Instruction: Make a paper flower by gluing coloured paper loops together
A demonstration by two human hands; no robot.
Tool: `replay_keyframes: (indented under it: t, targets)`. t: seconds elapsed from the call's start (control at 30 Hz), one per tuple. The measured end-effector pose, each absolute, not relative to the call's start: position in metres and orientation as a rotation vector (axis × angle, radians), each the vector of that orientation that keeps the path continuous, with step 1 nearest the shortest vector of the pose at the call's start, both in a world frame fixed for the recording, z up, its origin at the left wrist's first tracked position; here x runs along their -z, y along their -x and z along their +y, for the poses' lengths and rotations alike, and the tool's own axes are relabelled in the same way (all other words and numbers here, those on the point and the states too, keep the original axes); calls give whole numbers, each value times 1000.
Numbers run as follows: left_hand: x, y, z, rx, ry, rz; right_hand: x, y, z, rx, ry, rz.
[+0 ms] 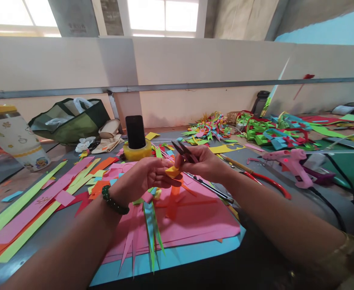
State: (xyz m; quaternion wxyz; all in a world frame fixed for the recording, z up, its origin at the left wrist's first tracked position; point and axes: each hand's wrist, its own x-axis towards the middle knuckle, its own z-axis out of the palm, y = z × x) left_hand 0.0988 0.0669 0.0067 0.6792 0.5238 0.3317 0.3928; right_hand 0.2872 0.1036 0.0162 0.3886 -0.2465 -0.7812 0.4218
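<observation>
My left hand (148, 177), with a dark green beaded bracelet (113, 200) at the wrist, grips a small folded piece of yellow paper (173, 172). My right hand (203, 163) is closed around dark scissors (183, 151), whose two pointed blades are apart and aim up and to the left. Its fingertips also meet the yellow paper. The scissors' handles are hidden in the palm. Beneath both hands lie pink paper sheets (207, 225) on a light blue sheet (177, 255). Orange strips (173, 201) and pointed blue and green strips (150, 225) rest on the pink.
A phone (135, 132) stands in a yellow tape roll (137, 152). Long paper strips (40, 197) cover the left side, near a tumbler (15, 137) and a green bag (71, 125). At right are red-handled pliers (270, 183), a pink glue gun (296, 163) and heaped paper pieces (211, 128).
</observation>
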Motion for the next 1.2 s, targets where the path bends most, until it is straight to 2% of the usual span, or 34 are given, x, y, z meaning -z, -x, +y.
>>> replay_keyframes:
  t: [0.37, 0.8, 1.03, 1.2]
  targets:
    - [-5, -95, 69, -723, -1290, 814, -15, -293, 107, -1067, 522, -2196]
    - [-6, -96, 68, -744, -1322, 877, -15, -291, 107, -1139, 522, -2140]
    - [-8, -102, 65, -871, -1305, 942, -14, -289, 108, -1229, 578, -1994]
    - [-10, -106, 62, -904, -1364, 981, -17, -283, 101, -1122, 736, -1972]
